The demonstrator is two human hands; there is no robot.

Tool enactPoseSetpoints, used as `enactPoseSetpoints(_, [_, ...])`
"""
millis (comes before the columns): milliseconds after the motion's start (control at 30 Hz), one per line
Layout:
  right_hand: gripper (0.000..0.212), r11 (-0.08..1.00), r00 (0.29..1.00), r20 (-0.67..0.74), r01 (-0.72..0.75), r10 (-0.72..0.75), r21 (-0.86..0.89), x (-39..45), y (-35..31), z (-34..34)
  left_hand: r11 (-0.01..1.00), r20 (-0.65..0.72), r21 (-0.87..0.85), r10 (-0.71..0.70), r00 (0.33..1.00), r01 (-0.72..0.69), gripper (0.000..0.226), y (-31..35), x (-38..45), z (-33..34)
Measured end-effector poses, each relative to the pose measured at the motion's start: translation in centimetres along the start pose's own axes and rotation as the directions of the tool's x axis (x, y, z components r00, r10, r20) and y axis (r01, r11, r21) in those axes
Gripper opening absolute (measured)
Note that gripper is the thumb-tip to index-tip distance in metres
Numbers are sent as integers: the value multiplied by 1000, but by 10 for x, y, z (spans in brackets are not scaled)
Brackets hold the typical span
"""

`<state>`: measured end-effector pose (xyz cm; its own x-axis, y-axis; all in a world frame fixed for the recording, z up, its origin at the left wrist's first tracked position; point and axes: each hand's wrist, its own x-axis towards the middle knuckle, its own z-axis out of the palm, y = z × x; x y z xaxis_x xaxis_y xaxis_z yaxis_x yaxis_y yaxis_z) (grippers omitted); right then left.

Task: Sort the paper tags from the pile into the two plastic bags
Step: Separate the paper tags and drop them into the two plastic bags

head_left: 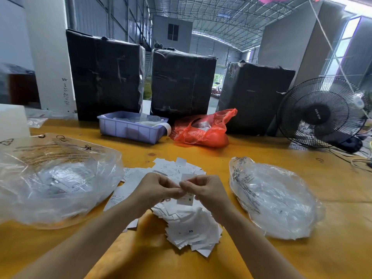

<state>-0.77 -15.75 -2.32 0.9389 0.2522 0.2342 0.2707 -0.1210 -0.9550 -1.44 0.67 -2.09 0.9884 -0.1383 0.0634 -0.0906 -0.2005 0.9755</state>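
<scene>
- Fingers (pixel 177 191) of both hands curled and meeting at the tips above the pile (pixel 181 214), pinching a small white tag (pixel 186 199) marked "M" between them.
- Left hand (pixel 156 189) and right hand (pixel 203 189) touching at the fingertips, near the middle of the yellow counter (pixel 251 150).
- Left bag (pixel 54 182) lying open beside the pile and already holding some tags; right bag (pixel 275 198) lying well apart on the other side, contents hard to make out.
- Likely risk: two thin tags clinging together, so a second size could ride along unseen into one bag.
- Likely risk: misreading the size letter, since part of the tag sits hidden behind the fingertips; "XS" tag (pixel 190 231) nearby shows mixed sizes.
- Possible slip: light paper dropped back onto the heap and lost among look-alikes.
- Fan (pixel 322 112) at the far right, unclear whether running; any draught could scatter loose tags.
- Limp bag mouths could fold shut and let a tossed tag land on the counter instead.
</scene>
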Motion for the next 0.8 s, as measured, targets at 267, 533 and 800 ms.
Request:
enactPoseSetpoints(267, [13, 999, 997, -61, -37, 38, 19, 1, 2, 3, 970, -84, -233, -88, 993, 66, 32, -2, 1, 1])
enactPoseSetpoints(533, [48, 983, 944, -331, 53, 8, 176, 4, -3, -8, 963, -94, -225, -174, 980, 149, 9, -5, 3, 0])
enactPoseSetpoints(800, [5, 966, 952, -305, 57, 25, 254, 4, -2, 0, 957, -49, -217, -207, 977, 191, 17, -4, 3, 4])
